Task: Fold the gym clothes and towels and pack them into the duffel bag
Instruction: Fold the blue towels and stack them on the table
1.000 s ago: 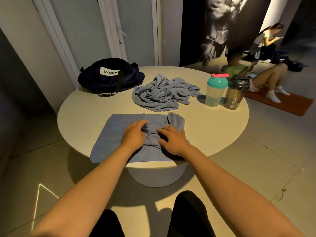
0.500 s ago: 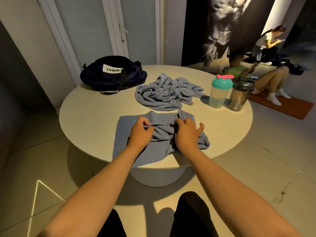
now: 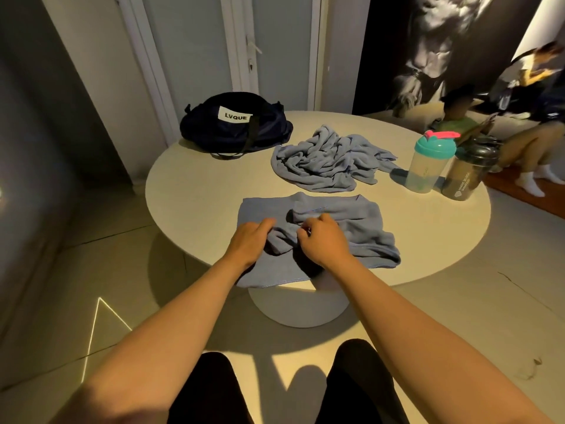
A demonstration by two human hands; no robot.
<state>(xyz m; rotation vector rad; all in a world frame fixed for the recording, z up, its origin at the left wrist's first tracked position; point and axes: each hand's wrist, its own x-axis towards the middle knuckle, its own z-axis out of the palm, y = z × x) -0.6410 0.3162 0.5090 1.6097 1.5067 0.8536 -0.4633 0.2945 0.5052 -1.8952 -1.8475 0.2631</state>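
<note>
Right hand (image 3: 324, 240): fingers curled, pinching a ridge of bunched fabric at the middle of the near towel (image 3: 351, 221). Grasp confirmed.

Left hand (image 3: 249, 240): fingers bent forward over the same bunched ridge, tips tucked into the fold and gripping the cloth. The two hands sit close together with the gathered fabric between them.

Near towel: blue-grey, lying on the near part of the round table (image 3: 198, 191). Its far half lies fairly flat. Its middle is rucked up under my hands, its right side is folded over itself, and its near left corner hangs over the table edge.

Crumpled towel (image 3: 327, 162): same blue-grey, unfolded, heaped just beyond the near towel and apart from it.

Duffel bag (image 3: 235, 123): dark navy with a white label reading LVQUE. It sits at the far left of the table with a strap looped on the surface in front of it. It lies just left of the crumpled towel. I cannot tell whether it is zipped.

Teal-lidded shaker bottle (image 3: 428, 162) and dark shaker bottle (image 3: 470, 169): both upright at the right of the table, side by side.

Beyond the table: a pale door (image 3: 284, 41) and, on the floor at right, a reddish mat (image 3: 526, 200).
</note>
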